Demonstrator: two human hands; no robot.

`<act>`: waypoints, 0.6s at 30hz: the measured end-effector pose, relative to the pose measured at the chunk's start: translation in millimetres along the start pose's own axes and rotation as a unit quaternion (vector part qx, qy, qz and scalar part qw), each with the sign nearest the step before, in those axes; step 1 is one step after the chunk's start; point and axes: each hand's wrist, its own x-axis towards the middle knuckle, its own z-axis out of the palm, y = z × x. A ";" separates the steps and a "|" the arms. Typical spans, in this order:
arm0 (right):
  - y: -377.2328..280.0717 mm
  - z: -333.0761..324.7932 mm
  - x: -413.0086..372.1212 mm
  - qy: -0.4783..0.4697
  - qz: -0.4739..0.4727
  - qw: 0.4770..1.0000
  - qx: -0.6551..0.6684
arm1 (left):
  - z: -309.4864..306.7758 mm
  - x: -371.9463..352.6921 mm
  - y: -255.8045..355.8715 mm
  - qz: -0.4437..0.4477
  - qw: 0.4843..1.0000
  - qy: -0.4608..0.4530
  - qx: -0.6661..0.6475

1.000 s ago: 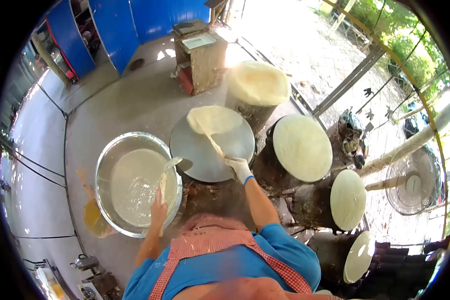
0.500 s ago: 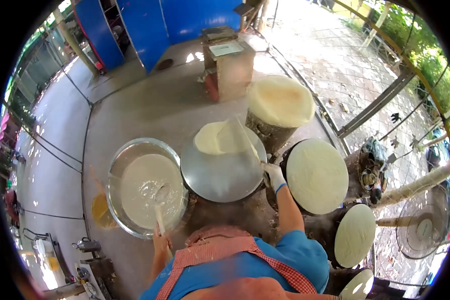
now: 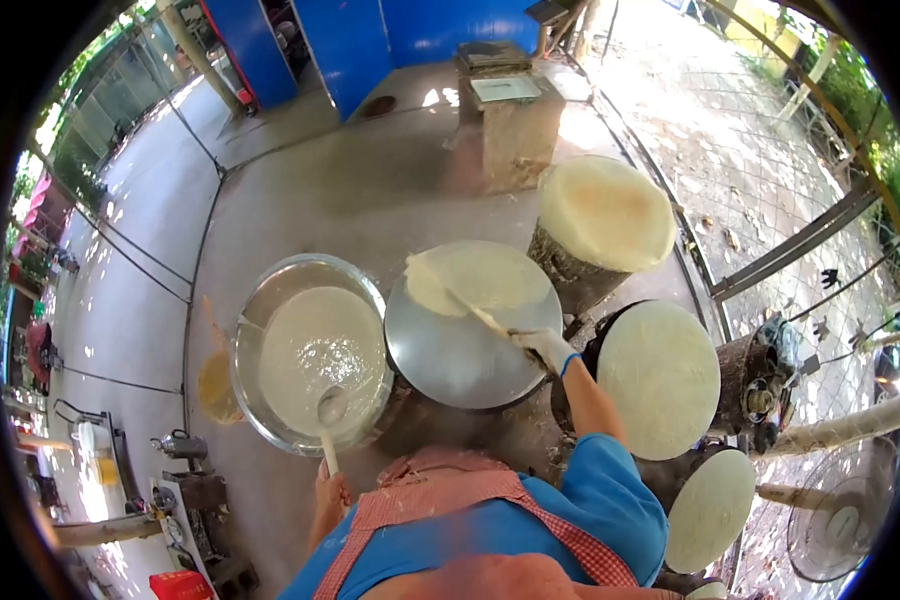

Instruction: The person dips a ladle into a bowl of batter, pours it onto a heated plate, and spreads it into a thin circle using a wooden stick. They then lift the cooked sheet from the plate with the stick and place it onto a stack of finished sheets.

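Observation:
My left hand [image 3: 332, 490] is closed round the handle of a ladle [image 3: 332, 408]. The ladle's bowl rests at the near side of the pale batter [image 3: 305, 325], inside a large metal basin [image 3: 242, 400]. In a white glove, my right hand [image 3: 542, 348] grips the wooden handle of a batter spreader [image 3: 482, 316] over a round griddle [image 3: 450, 360]. Pale batter [image 3: 505, 275] forms a thin layer across the griddle's far part, with a thicker patch at its far left. The spreader's blade is hard to make out against the batter.
A large round flatbread [image 3: 607, 212] lies on a stand behind the griddle. More batter-covered griddles [image 3: 660, 380] [image 3: 712, 510] stand to my right, with a fan [image 3: 842, 522] beyond. A block-like stand [image 3: 520, 140] is farther ahead. A yellowish container [image 3: 218, 385] sits left of the basin.
My right hand has swept the spreader round, and the batter now covers more of the griddle's far right. The ladle stays in the basin. My view has shifted slightly left.

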 end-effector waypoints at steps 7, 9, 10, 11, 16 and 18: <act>-15.4 -30.7 -5.3 -0.034 -0.043 0.996 -0.067 | -0.3 -9.0 -8.7 -0.011 0.999 0.036 -0.036; -43.5 -16.9 18.0 0.049 0.023 0.996 -0.066 | -7.8 -8.2 -18.7 -0.019 0.999 0.039 -0.028; -49.0 -9.3 15.9 -0.009 0.000 0.997 -0.072 | -11.1 -11.7 -20.5 -0.027 0.999 0.039 -0.022; -41.1 -4.7 13.9 -0.047 0.013 0.995 -0.086 | -10.9 -15.1 -20.5 -0.034 0.999 0.038 -0.017; 2.4 -24.2 -20.8 -0.180 0.057 0.978 -0.087 | -16.2 -14.0 -29.4 -0.052 0.996 0.044 -0.055; -27.1 -24.4 -19.8 -0.154 0.013 0.976 -0.155 | -14.2 -23.4 -26.2 -0.033 0.998 0.039 -0.045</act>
